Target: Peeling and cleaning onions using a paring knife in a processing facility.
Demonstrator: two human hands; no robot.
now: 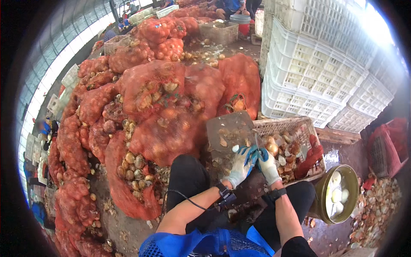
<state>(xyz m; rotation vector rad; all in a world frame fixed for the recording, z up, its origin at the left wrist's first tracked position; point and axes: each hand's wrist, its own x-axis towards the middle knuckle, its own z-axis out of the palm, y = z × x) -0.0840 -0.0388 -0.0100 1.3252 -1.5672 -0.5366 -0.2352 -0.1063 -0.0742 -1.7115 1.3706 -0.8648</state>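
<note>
My hands come together above my lap, both in white work gloves with blue-coated fingers. My right hand [268, 165] grips a small knife [256, 140], whose blade points away from me. Against it is my left hand [240, 164], its fingers curled; whatever lies between the two hands is hidden. A small white piece [235, 148] shows beside the left fingers, too small to identify. Just beyond is a worn board [229, 130] with scraps of onion skin. To the right, a dirty plastic crate [282, 122] holds onions, peelings and a bunched red mesh bag [310, 157].
A bucket [321, 196] of peeled white onions in liquid stands by my right knee. Red mesh sacks of onions [167, 135] are heaped ahead and left. White crates [314, 70] are stacked at right. Peelings [375, 208] cover the floor. People [232, 6] sit farther back.
</note>
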